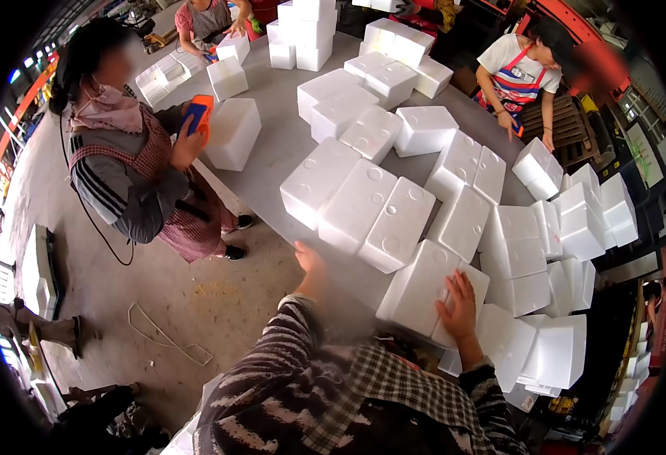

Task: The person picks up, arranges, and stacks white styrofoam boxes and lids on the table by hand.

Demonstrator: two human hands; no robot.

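Observation:
My right hand [458, 305] lies with spread fingers on top of a white foam box [418, 282] at the near edge of the table. My left hand [309, 262] is held out beside the table's left edge, thumb apart, holding nothing I can see; its wrist is slightly blurred. Nearest to it, on the table, stands a row of white foam boxes [356, 203] with round marks on their tops. More white foam boxes [513, 241] are packed close together to the right of my right hand.
Several co-workers stand around the grey table [272, 178]. A person at the left [132, 163] holds an orange and blue tool [198, 121] by a foam box [233, 135]. Another person [526, 76] works at the far right. A loose cord [168, 341] lies on the floor.

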